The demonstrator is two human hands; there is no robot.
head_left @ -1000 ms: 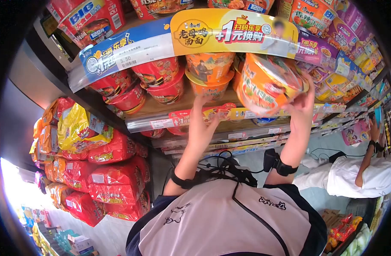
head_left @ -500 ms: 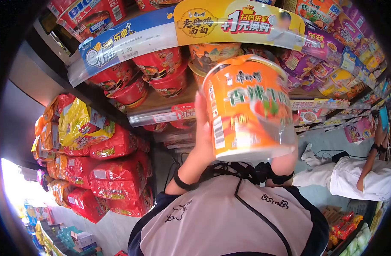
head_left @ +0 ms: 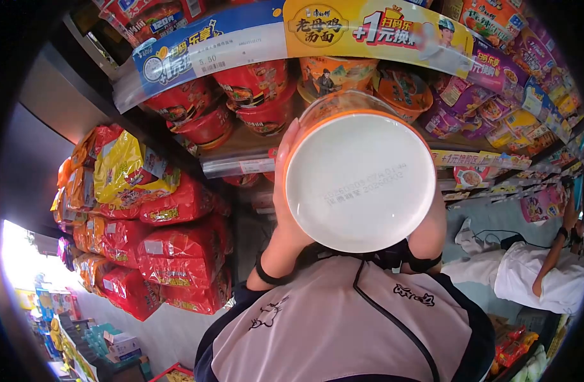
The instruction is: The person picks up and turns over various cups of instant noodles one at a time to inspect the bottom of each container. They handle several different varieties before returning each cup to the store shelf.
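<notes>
An orange instant noodle bucket (head_left: 359, 216) is held up close in front of my chest. Its round white base faces me, with rows of printed date digits on it, and only a strip of the orange side shows at the top. My left hand (head_left: 284, 191) wraps its left side, the fingertips just showing at the upper edge. On the other side, my right hand (head_left: 436, 219) presses against the bucket, with its fingers mostly hidden behind it. Black bands circle both wrists.
Ahead, a shelf holds red noodle buckets (head_left: 252, 89) behind a curved price strip (head_left: 241, 48). Purple noodle packs (head_left: 461, 95) sit to the right. Stacked red multipacks (head_left: 180, 254) stand at left. A person in white clothing (head_left: 534, 274) is at the far right.
The bucket has tipped so its base, rather than its printed front, now faces me. Both hands have turned with it, and the view has shifted slightly.
</notes>
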